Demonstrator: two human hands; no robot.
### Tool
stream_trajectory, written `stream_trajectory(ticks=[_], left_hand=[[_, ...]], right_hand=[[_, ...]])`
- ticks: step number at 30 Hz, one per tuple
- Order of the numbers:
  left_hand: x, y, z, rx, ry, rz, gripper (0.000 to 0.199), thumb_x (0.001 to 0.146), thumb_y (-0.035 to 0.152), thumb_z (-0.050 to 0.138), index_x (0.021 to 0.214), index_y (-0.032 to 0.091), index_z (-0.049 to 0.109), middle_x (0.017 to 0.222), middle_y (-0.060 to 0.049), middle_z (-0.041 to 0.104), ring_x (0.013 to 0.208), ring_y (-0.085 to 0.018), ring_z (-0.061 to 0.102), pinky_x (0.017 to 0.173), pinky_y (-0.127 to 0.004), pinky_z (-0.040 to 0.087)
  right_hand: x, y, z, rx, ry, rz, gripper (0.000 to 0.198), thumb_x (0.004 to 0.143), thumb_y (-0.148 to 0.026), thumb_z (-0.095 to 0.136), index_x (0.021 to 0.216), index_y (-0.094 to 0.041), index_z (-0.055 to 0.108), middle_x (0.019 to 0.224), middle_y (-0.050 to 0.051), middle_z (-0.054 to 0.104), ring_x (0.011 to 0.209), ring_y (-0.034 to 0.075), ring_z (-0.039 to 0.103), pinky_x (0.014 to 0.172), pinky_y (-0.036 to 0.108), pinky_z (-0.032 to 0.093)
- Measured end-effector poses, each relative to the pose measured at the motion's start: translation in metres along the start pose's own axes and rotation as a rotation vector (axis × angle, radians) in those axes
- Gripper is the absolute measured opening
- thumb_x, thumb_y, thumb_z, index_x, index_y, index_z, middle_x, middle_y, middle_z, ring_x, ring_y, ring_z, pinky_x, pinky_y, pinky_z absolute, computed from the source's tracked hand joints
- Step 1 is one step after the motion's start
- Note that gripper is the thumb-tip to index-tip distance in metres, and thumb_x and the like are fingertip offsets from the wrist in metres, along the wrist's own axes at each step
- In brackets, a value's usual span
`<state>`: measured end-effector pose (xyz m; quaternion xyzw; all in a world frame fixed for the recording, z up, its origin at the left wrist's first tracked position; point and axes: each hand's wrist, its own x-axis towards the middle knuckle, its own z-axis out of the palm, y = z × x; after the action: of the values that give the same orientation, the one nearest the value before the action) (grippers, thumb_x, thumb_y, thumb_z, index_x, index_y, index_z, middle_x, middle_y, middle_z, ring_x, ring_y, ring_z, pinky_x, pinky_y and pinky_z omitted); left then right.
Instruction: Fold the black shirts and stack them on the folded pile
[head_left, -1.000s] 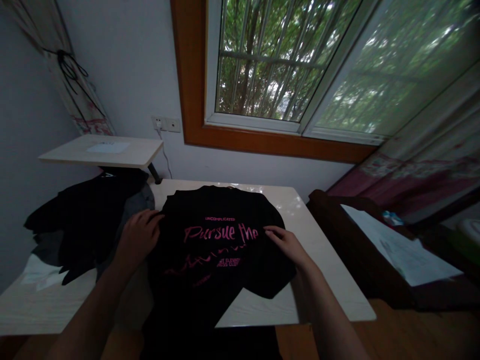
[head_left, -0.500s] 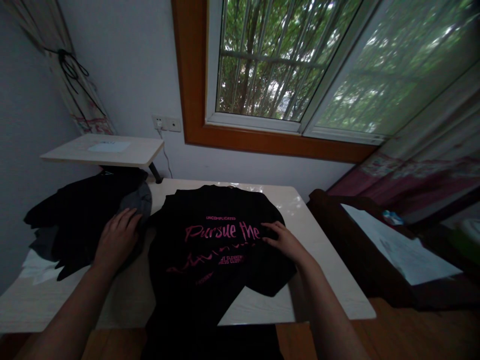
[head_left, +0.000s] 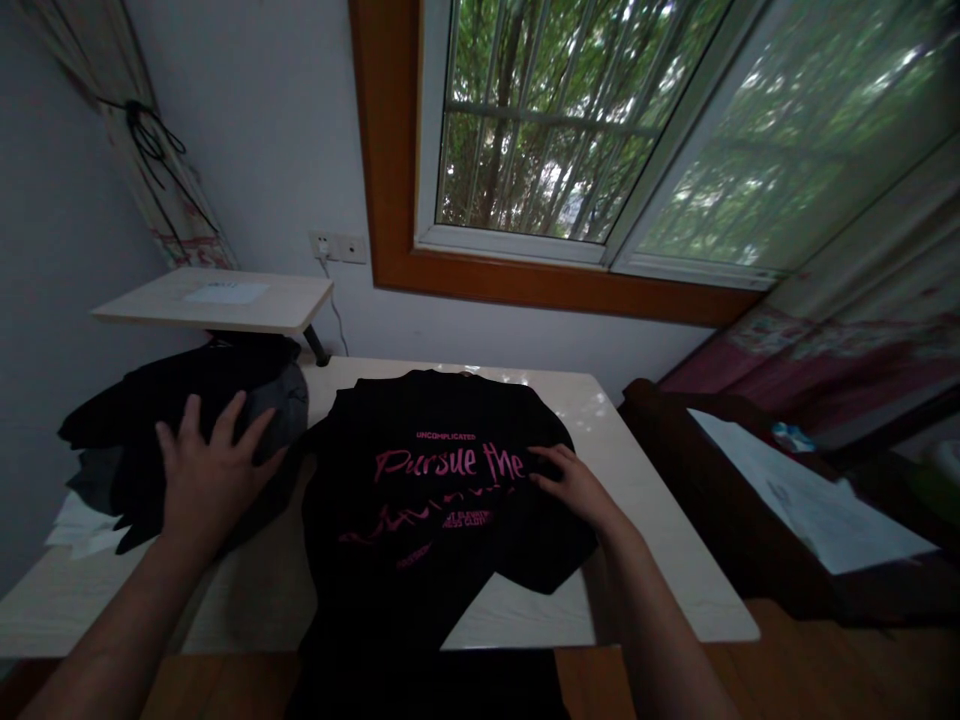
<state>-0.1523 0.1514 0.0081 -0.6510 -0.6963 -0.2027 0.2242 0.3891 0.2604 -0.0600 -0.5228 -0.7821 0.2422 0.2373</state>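
A black T-shirt (head_left: 420, 410) with pink lettering, including "Pursue the", lies spread on the pale table, its lower part hanging over the front edge. My right hand (head_left: 574, 487) rests on the shirt at the right end of the lettering, fingers bent and a gap between thumb and forefinger. To the left, a heap of dark clothes (head_left: 142, 390), black and grey, lies on the table. My left hand (head_left: 214, 465) is over this heap with its fingers spread wide, holding nothing; whether it touches the cloth I cannot tell.
A small raised shelf (head_left: 285, 300) bearing a white paper (head_left: 225, 292) stands above the heap. White cloth (head_left: 86, 525) pokes out under it. The table (head_left: 675, 560) ends at the right, near a dark brown piece of furniture (head_left: 720, 500). A window is behind.
My left hand has shifted left and up off the grey edge of the heap, and its fingers have spread apart. My right hand stays in place on the T-shirt.
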Motion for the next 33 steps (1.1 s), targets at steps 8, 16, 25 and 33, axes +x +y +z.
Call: stream_trajectory(ticks=[8, 16, 25, 33], left_hand=[[-0.001, -0.018, 0.018, 0.033, -0.029, -0.016, 0.057, 0.092, 0.04, 0.061, 0.147, 0.029, 0.05, 0.164, -0.01, 0.029, 0.148, -0.056, 0.001, 0.105, -0.086, 0.012], [0.009, -0.033, 0.02, 0.002, -0.059, 0.002, 0.054, 0.093, 0.037, 0.06, 0.145, 0.023, 0.051, 0.165, -0.011, 0.026, 0.147, -0.056, 0.0, 0.104, -0.086, 0.01], [0.01, 0.012, 0.03, -0.144, 0.018, 0.057, 0.03, 0.091, 0.022, 0.054, 0.117, 0.018, 0.069, 0.145, -0.014, 0.053, 0.15, -0.039, 0.023, 0.12, -0.07, 0.012], [0.004, 0.109, 0.036, -0.38, -0.335, 0.468, 0.029, 0.1, 0.03, 0.045, 0.113, 0.021, 0.07, 0.113, -0.01, 0.07, 0.107, -0.024, 0.062, 0.097, -0.042, 0.05]], right_hand=[[-0.002, -0.004, 0.0, 0.015, 0.012, 0.001, 0.045, 0.087, -0.037, 0.068, 0.131, -0.029, 0.064, 0.111, 0.006, 0.059, 0.105, 0.024, 0.063, 0.1, 0.042, 0.05], [-0.003, -0.004, 0.0, 0.031, 0.01, 0.004, 0.044, 0.087, -0.039, 0.067, 0.131, -0.029, 0.064, 0.112, 0.006, 0.06, 0.107, 0.024, 0.063, 0.101, 0.041, 0.05], [-0.007, -0.012, -0.003, -0.008, 0.008, -0.045, 0.037, 0.094, -0.041, 0.059, 0.128, -0.028, 0.067, 0.111, 0.007, 0.062, 0.107, 0.025, 0.062, 0.101, 0.042, 0.05], [-0.009, -0.034, 0.004, -0.128, 0.073, -0.183, 0.028, 0.095, -0.038, 0.06, 0.118, -0.029, 0.072, 0.115, 0.009, 0.066, 0.11, 0.028, 0.059, 0.101, 0.048, 0.048]])
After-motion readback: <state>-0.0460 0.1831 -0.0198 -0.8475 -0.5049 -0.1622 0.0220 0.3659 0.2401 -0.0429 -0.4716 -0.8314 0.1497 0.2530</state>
